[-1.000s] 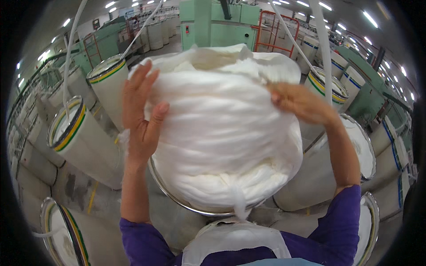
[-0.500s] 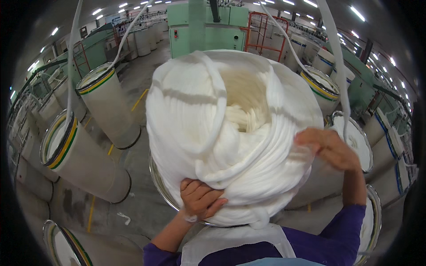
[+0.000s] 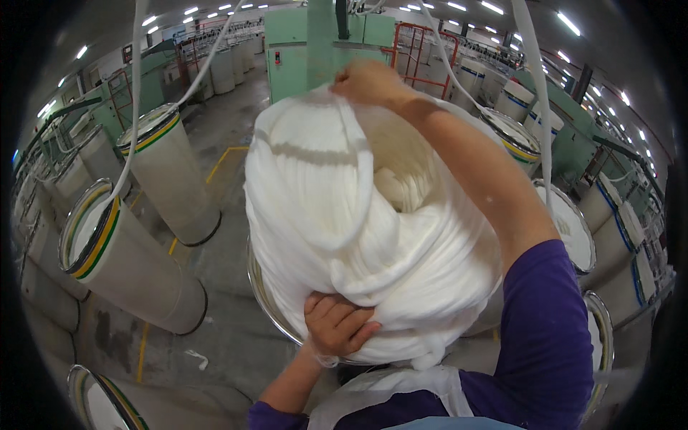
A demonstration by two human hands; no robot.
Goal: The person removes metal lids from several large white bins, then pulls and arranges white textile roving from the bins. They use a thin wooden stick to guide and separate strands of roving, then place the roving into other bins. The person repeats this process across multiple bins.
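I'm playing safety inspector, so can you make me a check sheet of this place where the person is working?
Surface: grey floor, yellow lines, dark stain
Job's things: white fluffy pile heaped above a round metal rim
Clutter: white scrap on the floor, left side
Hands: left hand on the pile's near side; right hand, blurred, at its far edge
Cables: nothing seen, just hanging white ropes
Surroundings: tall cans around, green machine ahead, ceiling lights on

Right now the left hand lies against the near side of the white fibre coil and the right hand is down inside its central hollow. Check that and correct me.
The right hand is misplaced: the head view shows it at the far edge of the white fibre coil, outside the hollow. The left hand does lie against the near side.
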